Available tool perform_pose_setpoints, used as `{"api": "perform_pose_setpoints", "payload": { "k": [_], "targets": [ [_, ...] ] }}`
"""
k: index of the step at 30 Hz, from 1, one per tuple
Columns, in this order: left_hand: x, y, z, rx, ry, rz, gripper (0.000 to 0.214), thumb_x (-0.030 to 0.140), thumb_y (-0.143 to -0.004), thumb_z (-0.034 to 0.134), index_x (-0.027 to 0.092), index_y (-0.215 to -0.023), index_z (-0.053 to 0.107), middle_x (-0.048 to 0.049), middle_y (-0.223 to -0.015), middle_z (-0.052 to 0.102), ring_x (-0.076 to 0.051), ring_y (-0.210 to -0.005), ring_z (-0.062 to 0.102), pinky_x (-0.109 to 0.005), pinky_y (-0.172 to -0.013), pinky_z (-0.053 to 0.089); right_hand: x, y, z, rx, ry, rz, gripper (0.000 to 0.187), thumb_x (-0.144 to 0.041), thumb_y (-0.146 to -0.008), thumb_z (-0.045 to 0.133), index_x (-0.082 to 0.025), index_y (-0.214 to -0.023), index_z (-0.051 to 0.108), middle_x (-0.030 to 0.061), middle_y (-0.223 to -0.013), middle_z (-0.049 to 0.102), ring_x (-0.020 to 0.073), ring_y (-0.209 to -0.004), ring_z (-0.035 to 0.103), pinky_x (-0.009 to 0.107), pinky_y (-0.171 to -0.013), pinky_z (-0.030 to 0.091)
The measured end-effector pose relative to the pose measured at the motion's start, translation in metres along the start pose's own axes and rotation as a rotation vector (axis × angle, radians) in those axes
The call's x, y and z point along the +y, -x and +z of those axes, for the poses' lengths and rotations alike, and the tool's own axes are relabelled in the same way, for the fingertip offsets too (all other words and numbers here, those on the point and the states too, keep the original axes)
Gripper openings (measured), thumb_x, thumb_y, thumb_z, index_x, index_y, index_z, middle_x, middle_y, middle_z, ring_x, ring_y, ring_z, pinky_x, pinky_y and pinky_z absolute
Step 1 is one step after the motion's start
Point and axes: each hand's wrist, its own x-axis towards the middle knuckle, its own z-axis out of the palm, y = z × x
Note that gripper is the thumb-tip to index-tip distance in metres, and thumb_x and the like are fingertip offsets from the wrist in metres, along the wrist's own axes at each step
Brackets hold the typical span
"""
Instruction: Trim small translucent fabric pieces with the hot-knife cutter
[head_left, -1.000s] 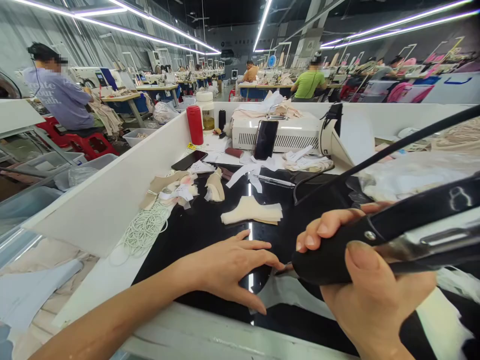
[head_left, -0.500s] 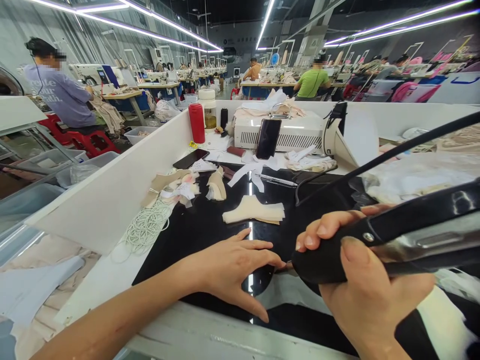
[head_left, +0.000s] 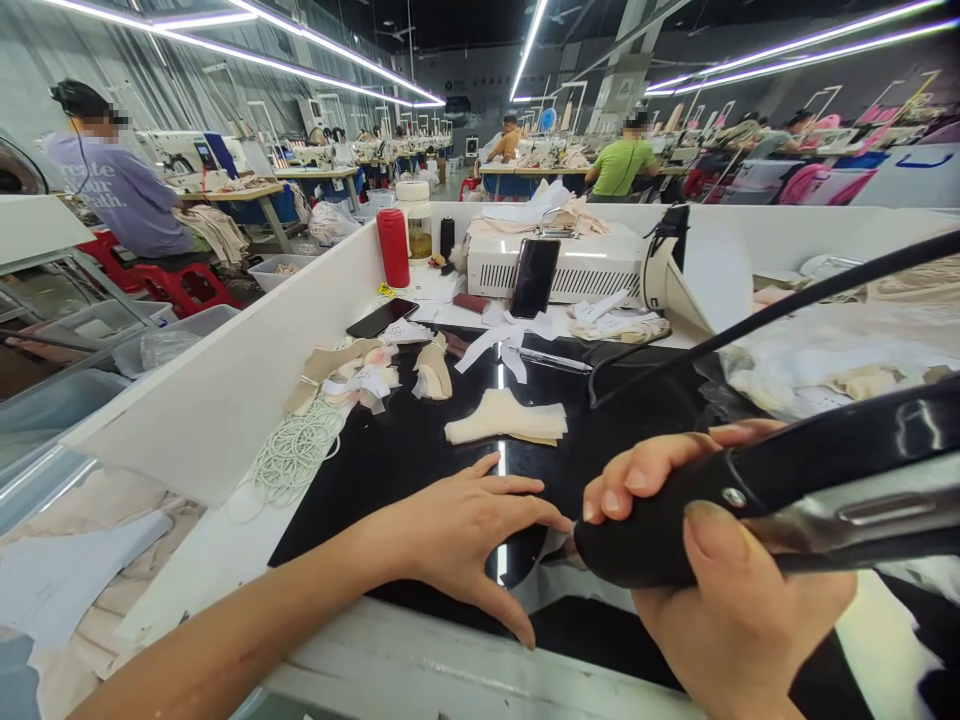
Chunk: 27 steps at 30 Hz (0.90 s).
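With fingers spread, my left hand (head_left: pixel 457 525) lies palm down on the glossy black work surface (head_left: pixel 405 465). Its index fingertip is close to the front end of a black hand tool (head_left: pixel 652 530). A metal strip and a screw show along the tool's side. My right hand (head_left: pixel 720 590) is wrapped round it, thumb on the near side. What the front end touches is hidden. Below it lies a pale, thin sheet (head_left: pixel 581 590). Beyond my left hand rests a small stack of cream foam-like cut pieces (head_left: pixel 506 418).
A black cable (head_left: pixel 750 335) arcs across the right side. Farther back are a phone (head_left: pixel 535 278), a vented white machine (head_left: pixel 600 275) and a red bottle (head_left: pixel 393 247). Pale cord (head_left: pixel 292 455) lies coiled at left, beside the low white wall (head_left: pixel 225 400). Co-workers sit in the background.
My right hand and the black tool have shifted slightly left, and the tool's front end is nearer my left index fingertip. My left hand stays nearly where it was.
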Motion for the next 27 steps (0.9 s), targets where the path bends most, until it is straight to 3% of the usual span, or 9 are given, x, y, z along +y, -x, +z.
{"api": "perform_pose_setpoints", "payload": {
  "k": [7,14,17,22,27],
  "targets": [
    [0.003,-0.001,-0.002,-0.011,-0.008,0.006,0.082,0.053,-0.079,0.086,0.027,-0.148,0.049,-0.01,-0.148,0.06,-0.031,-0.151,0.041,-0.065,-0.128,0.011,-0.005,0.007,0.008,-0.13,-0.049,-0.01,0.035,-0.039,-0.086,0.082,-0.029,-0.111,0.059,-0.0036,-0.075,0.063,0.0172,-0.056,0.059,0.034,-0.052,0.055],
    [0.002,-0.002,0.0,0.009,-0.02,0.021,0.08,0.05,-0.078,0.087,0.028,-0.145,0.05,-0.0097,-0.15,0.059,-0.033,-0.15,0.043,-0.067,-0.127,0.011,-0.005,0.009,0.008,-0.137,-0.038,0.002,0.03,-0.037,-0.088,0.081,-0.029,-0.109,0.06,-0.0031,-0.077,0.063,0.017,-0.058,0.062,0.033,-0.054,0.056],
    [0.001,0.002,-0.001,0.034,-0.073,0.054,0.065,0.048,-0.081,0.086,0.026,-0.134,0.057,-0.0108,-0.155,0.054,-0.034,-0.153,0.038,-0.067,-0.126,0.015,-0.006,0.004,0.006,-0.094,-0.058,0.004,0.039,-0.037,-0.084,0.083,-0.028,-0.112,0.058,-0.0029,-0.076,0.064,0.0182,-0.058,0.06,0.033,-0.051,0.055],
    [-0.003,0.009,-0.007,0.082,-0.22,0.13,0.019,0.038,-0.09,0.079,0.024,-0.1,0.072,-0.008,-0.156,0.053,-0.035,-0.149,0.042,-0.063,-0.126,0.025,-0.014,-0.012,-0.002,0.042,-0.03,0.003,0.044,-0.037,-0.073,0.091,-0.027,-0.102,0.06,-0.0042,-0.071,0.064,0.0181,-0.056,0.058,0.032,-0.049,0.054],
    [-0.012,0.014,-0.021,0.131,-0.345,0.105,0.009,0.029,-0.097,0.07,0.024,-0.09,0.074,-0.0037,-0.15,0.059,-0.031,-0.147,0.045,-0.063,-0.127,0.021,-0.016,-0.022,-0.015,0.12,0.02,-0.003,0.048,-0.037,-0.067,0.095,-0.027,-0.099,0.061,-0.0044,-0.07,0.064,0.0185,-0.057,0.058,0.032,-0.047,0.055]
  ]
}}
